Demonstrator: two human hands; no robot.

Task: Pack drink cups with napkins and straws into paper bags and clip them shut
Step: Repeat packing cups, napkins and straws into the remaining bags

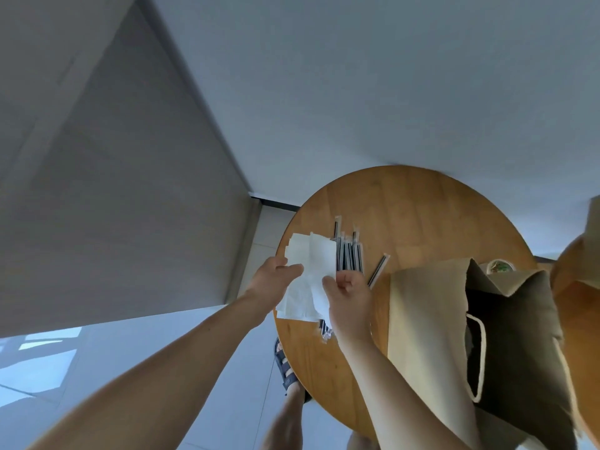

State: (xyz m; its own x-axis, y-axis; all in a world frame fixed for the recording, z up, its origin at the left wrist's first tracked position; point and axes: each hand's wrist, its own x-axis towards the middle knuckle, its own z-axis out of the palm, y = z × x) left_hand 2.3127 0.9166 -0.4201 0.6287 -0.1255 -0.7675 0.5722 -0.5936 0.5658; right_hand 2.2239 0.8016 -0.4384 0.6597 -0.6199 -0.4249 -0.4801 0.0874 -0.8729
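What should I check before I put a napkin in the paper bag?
1. Grip on the napkins: left hand and right hand both pinch them. Ok.
2. One napkin separated: several sheets overlap. Cannot tell.
3. Paper bag open: its mouth gapes wide. Ok.
4. Cup in the bag: a cup lid shows at the bag's far edge, inside or behind. Cannot tell.
5. Straws at hand: they lie on the table beside the hands. Ok.
6. Clip ready: none in view. Cannot tell.
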